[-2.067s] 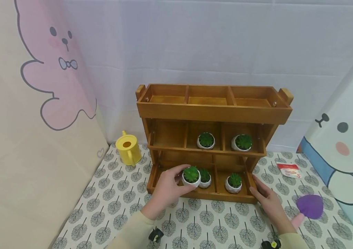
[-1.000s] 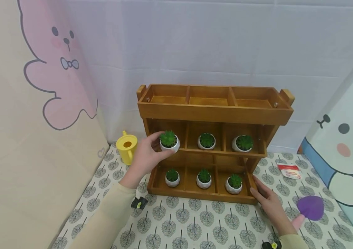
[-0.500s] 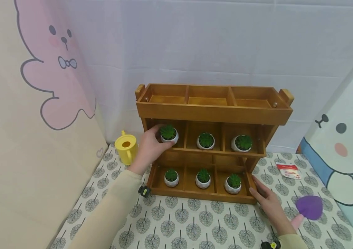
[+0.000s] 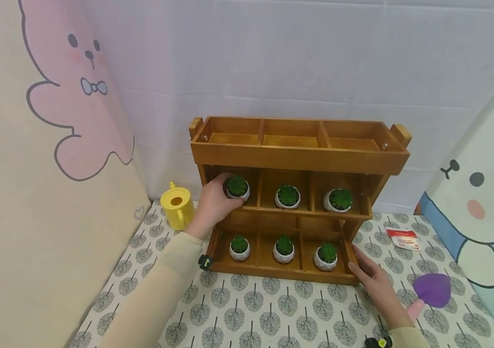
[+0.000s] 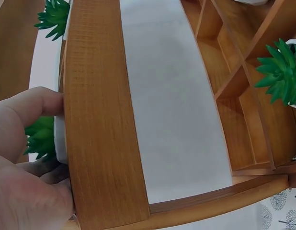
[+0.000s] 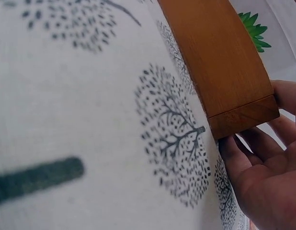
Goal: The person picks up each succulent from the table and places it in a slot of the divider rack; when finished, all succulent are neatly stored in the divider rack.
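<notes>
In the head view, my left hand (image 4: 214, 202) holds a small potted succulent (image 4: 237, 187), a green plant in a white faceted pot, in the left compartment of the middle tier of a brown wooden shelf (image 4: 299, 158). Fingers go behind the pot and the thumb lies at its front. The left wrist view shows that succulent (image 5: 40, 136) partly hidden behind the tier's front board (image 5: 102, 120). My right hand (image 4: 374, 278) grips the front right corner of the bottom tier; in the right wrist view its thumb and fingers meet around the wooden corner (image 6: 244, 117).
Potted succulents also sit in the other two middle compartments and all three bottom ones. A yellow watering can (image 4: 177, 209) stands left of the shelf. On the right lie a red-and-white packet (image 4: 403, 239) and a purple toy shovel (image 4: 432, 290) with a pink handle.
My left hand has carried the potted succulent from in front of the bottom tier up and left into the left middle compartment, where it now sits slightly lower and deeper. The right hand keeps its place.
</notes>
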`<act>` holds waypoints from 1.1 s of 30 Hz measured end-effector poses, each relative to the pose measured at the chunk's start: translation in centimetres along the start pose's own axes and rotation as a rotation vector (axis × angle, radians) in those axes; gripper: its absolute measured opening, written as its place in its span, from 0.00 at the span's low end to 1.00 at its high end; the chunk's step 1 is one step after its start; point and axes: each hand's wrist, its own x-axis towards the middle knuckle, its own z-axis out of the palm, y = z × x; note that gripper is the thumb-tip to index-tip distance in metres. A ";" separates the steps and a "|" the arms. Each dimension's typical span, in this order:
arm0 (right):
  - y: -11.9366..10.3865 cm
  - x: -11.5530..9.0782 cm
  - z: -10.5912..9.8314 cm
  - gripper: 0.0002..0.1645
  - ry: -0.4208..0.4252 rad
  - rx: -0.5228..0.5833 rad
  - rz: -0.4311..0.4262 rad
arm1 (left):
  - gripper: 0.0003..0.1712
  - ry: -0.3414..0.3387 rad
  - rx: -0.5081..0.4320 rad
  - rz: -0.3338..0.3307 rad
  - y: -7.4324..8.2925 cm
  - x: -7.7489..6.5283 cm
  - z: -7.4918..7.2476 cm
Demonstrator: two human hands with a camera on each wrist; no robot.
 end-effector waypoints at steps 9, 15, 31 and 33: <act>0.0 -0.1 0.0 0.47 -0.001 0.003 -0.010 | 0.38 -0.046 0.017 -0.018 0.1 0.1 -0.5; 0.0 0.0 0.0 0.46 0.000 0.000 -0.004 | 0.36 -0.057 0.032 -0.017 0.2 0.0 -0.7; 0.0 0.2 0.0 0.46 0.000 0.000 -0.056 | 0.38 -0.054 0.019 -0.013 -0.3 -0.8 -0.8; 0.0 0.2 0.1 0.46 0.006 -0.011 -0.065 | 0.38 -0.040 -0.001 0.010 -0.4 -1.2 -0.8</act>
